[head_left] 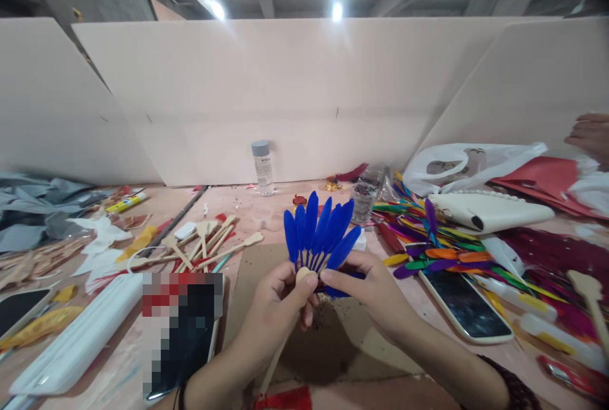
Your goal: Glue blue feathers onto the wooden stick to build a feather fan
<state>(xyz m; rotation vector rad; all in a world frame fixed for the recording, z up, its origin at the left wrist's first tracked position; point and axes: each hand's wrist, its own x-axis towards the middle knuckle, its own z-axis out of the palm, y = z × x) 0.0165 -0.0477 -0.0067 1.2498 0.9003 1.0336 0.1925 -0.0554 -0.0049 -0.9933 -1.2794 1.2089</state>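
Observation:
In front of me is a fan of blue feathers (311, 229), spread out from the rounded head of a pale wooden stick (304, 274). My left hand (285, 292) pinches that head, thumb on the front and fingers curled behind. The stick runs down below the hand, and a red tassel (284, 398) lies near its lower end. My right hand (364, 286) is closed at the fan's right side, its thumb and fingers on a blue feather (335, 289) that points out to the right. A brown cardboard sheet (257, 264) lies beneath both hands.
Wooden sticks (204, 245) are heaped at left, by a phone (190, 334) and a white case (80, 334). Colourful feathers (442, 257) and another phone (469, 308) lie at right. A clear bottle (262, 169) stands before a white board. Another person's hand (590, 137) shows far right.

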